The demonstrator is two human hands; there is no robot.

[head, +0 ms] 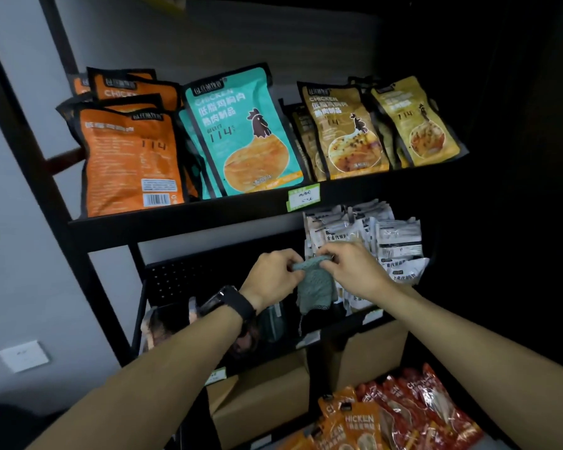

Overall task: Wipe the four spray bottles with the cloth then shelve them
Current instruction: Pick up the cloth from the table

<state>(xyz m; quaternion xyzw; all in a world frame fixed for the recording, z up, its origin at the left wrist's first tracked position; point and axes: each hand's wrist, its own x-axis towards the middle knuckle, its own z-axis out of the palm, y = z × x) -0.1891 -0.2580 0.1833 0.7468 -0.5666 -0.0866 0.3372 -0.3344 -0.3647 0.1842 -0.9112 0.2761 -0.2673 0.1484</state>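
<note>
A small grey-green cloth [316, 284] hangs in front of the middle shelf, held up by its top edge. My left hand [273, 274], with a black watch on its wrist, pinches the cloth's left corner. My right hand [355, 267] pinches the right corner, so the cloth is stretched between the two hands. No spray bottle can be made out in this view; the shelf space below the cloth is dark.
A black metal shelf rack [176, 222] fills the view. Orange, teal and yellow chicken pouches [244, 131] stand on the upper shelf. White packets [387, 241] are stacked behind my right hand. Cardboard boxes [264, 404] and red-orange pouches [403, 414] sit below.
</note>
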